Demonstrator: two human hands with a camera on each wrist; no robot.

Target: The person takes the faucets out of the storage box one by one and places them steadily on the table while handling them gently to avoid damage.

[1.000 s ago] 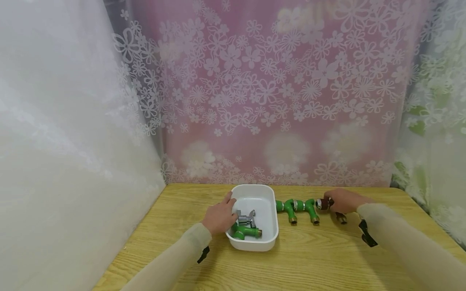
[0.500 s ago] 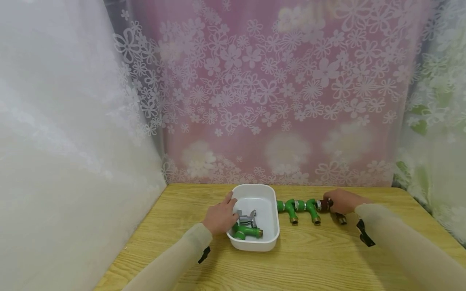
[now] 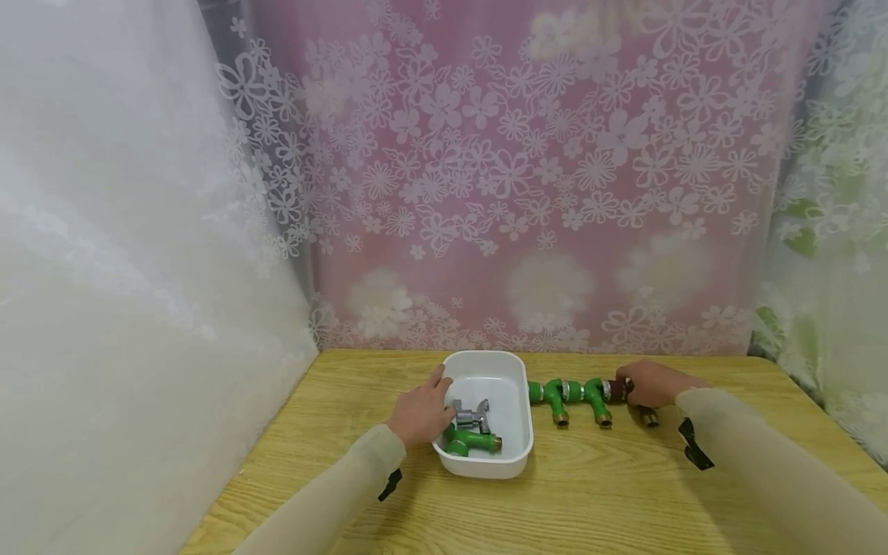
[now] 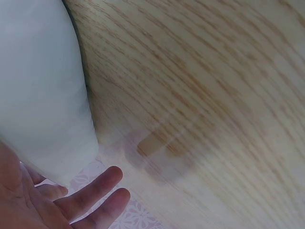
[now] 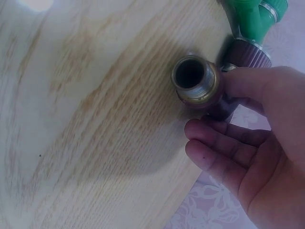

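Observation:
My left hand (image 3: 420, 410) rests on the left rim of a white tub (image 3: 515, 462) in the head view. In the left wrist view, two of its fingers stretch out beside the tub's outer wall (image 4: 43, 95). Inside the tub lie a chrome faucet (image 3: 472, 418) and a green plastic faucet (image 3: 479, 441), partly behind the hand. My right hand (image 3: 655, 383) pinches a dark brown faucet (image 5: 200, 83) with a threaded metal spout; its ribbed end (image 5: 249, 52) meets a green faucet (image 3: 597, 401). Another green faucet (image 3: 555, 401) lies between that one and the tub.
The wooden table (image 3: 590, 501) carries the tub and the row of faucets to its right. A pink flowered curtain (image 3: 527, 193) hangs behind, and a pale sheet (image 3: 139, 270) borders the left side.
My right hand has moved the brown faucet slightly left, closing the gap to the nearest green faucet. It has held still since. The left hand and tub stay in place.

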